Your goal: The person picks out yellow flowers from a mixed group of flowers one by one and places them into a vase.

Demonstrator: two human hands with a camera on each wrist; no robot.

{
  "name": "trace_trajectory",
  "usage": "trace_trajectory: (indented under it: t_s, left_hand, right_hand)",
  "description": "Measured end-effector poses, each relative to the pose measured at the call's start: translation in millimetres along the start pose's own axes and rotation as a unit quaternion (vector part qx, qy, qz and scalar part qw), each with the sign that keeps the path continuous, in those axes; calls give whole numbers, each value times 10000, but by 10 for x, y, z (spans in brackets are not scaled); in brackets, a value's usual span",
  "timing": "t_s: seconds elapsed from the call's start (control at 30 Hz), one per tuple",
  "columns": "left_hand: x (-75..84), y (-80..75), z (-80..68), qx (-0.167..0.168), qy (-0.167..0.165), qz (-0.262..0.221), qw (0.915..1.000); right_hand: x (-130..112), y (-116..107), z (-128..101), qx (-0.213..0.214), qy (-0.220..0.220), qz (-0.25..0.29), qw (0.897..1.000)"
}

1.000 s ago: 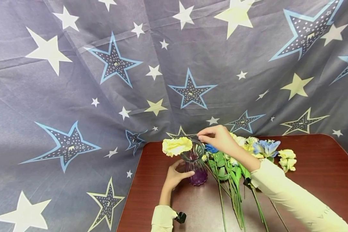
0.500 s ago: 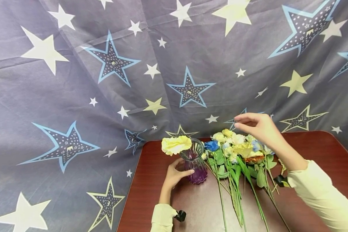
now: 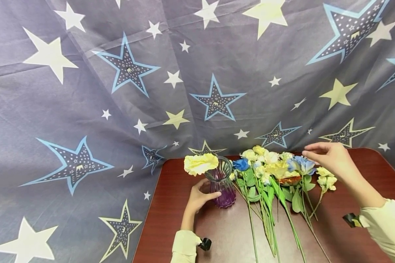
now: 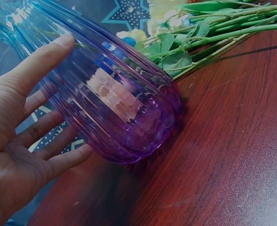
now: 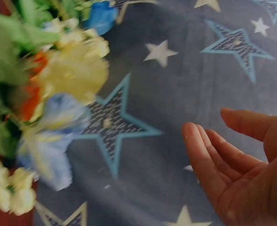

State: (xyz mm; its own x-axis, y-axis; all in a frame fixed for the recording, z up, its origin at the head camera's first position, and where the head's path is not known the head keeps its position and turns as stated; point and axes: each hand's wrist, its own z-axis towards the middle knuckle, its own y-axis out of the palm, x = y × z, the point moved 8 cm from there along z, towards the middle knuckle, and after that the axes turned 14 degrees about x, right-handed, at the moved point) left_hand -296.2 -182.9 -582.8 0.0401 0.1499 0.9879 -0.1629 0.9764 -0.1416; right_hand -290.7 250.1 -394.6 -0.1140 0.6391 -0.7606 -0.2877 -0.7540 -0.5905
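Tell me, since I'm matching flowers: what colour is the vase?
Purple glass vase, clear toward its rim; left wrist view shows it best.

Both arms in long pale cream-yellow sleeves, soft knit look, cuffs ending at the wrists well behind the fingers. Left hand (image 3: 197,199) bare, no rings, nails short and unpainted. Right hand (image 3: 332,157) bare too, no jewellery visible. Small black clip-like device at each wrist, just behind the cuff edge; the right one shows a bit of yellow beside it.

Flower heads (image 3: 276,164) crowd between vase (image 3: 221,186) and right hand (image 3: 330,157).
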Motion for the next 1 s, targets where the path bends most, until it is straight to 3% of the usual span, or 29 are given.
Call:
trace_trajectory:
  t_s: [0.4, 0.63, 0.8, 1.0]
  left_hand:
    - [19, -8, 16, -16, 89, 27, 10000]
    - [28, -14, 27, 2, 91, 68, 9999]
    - [41, -17, 3, 1, 79, 121, 9999]
    - [33, -8, -13, -1, 53, 199, 9998]
  right_hand:
    - [682, -25, -163, -359, 314, -876, 9950]
    - [1049, 57, -284, -808, 573, -1460, 9843]
    - [1244, 157, -364, -1168, 885, -1422, 9789]
    - [1477, 290, -443, -1407, 1489, -1000, 9737]
